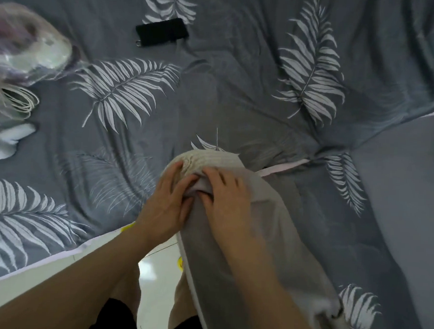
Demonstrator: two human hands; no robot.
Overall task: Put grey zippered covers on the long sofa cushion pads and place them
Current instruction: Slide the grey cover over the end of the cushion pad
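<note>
A long cushion pad stands on end against the bed edge, most of it inside a grey cover (264, 243). Its cream ribbed top end (211, 159) pokes out of the cover's open mouth. My left hand (168, 202) grips the bunched cover edge at the left of the opening, fingers curled over the pad's end. My right hand (225, 197) holds the cover edge from the right, its fingers curled into the fabric. The two hands touch each other at the opening. The cover's lower end (328, 316) hangs near the floor.
The bed carries a grey sheet with white leaf print (119, 90). A black pouch with a ring (162, 32) lies at the far middle. Clear plastic bags (22, 54) lie at the left. A plain grey cushion (403, 197) lies at the right. White floor tiles (156, 273) show below.
</note>
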